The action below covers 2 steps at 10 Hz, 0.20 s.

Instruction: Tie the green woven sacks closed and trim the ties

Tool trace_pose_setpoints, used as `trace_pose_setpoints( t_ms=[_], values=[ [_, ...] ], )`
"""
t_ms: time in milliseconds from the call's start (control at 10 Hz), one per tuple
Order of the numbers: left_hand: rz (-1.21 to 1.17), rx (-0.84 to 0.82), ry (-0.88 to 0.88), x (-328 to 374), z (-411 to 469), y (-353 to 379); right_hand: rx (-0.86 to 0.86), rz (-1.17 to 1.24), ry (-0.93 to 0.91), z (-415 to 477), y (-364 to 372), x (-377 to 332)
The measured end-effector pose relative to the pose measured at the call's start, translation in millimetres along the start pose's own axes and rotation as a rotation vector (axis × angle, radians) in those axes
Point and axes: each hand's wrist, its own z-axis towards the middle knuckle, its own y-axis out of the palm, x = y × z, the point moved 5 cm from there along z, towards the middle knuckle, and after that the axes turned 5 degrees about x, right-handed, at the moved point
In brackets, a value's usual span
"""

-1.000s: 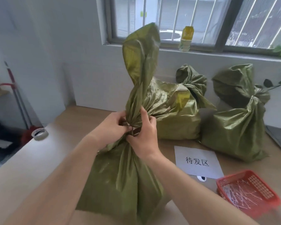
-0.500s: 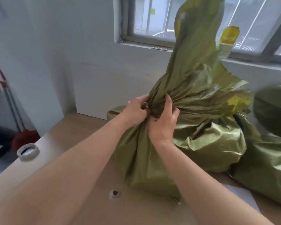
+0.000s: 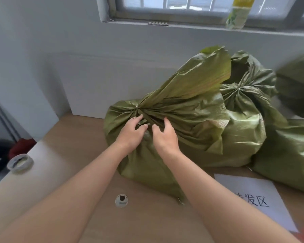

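Observation:
A green woven sack [image 3: 165, 137] lies tipped toward the wall on the wooden table [image 3: 88, 137], its gathered neck cinched by a pale tie [image 3: 136, 106]. Its loose top [image 3: 200, 79] flops to the right over a second tied sack [image 3: 242, 123]. My left hand [image 3: 131, 132] and my right hand [image 3: 164, 135] rest on the near sack just below the neck, fingers spread and lightly curled, holding nothing. A third sack [image 3: 288, 151] sits at the right.
A paper sign [image 3: 253, 195] with printed characters lies on the table at the right. A tape roll [image 3: 20, 163] sits near the left edge, a grommet hole [image 3: 121, 200] in the tabletop. A bottle [image 3: 239, 13] stands on the windowsill.
The sack went from upright near me to lying tipped against the other sacks by the wall. Both hands have let go of its neck and now rest open on it.

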Motion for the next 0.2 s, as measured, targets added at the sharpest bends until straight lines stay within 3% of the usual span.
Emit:
trace_pose_setpoints(
  t_ms=[200],
  values=[
    [-0.224, -0.015, -0.010, 45, -64, 12, 0.045, 0.195, 0.020, -44, -40, -9]
  ],
)
